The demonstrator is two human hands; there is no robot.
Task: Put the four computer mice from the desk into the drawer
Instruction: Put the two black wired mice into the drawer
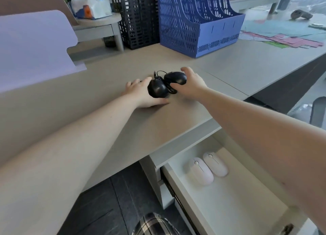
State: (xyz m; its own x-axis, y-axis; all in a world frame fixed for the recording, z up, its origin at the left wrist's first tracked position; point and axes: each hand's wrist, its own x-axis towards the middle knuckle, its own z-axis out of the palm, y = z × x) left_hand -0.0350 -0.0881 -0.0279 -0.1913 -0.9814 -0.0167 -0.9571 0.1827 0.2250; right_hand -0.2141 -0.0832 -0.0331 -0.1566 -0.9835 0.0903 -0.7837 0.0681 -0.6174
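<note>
Two black wired mice sit side by side in the middle of the desk (158,132), their cables bundled between them. My left hand (141,95) curls around the nearer left black mouse (157,89), fingers on its far side and thumb by its near edge. My right hand (191,85) grips the right black mouse (175,77) between thumb and fingers. The white drawer (229,199) stands pulled out at lower right under the desk edge. Two pale pink wireless mice (201,171) (216,164) lie next to each other at its back.
A blue file rack (199,22) and a black mesh rack (139,17) stand at the back of the desk. A lilac panel (35,49) rises at left. A shelf with a tissue pack (91,6) is behind it. Coloured papers (282,38) lie far right.
</note>
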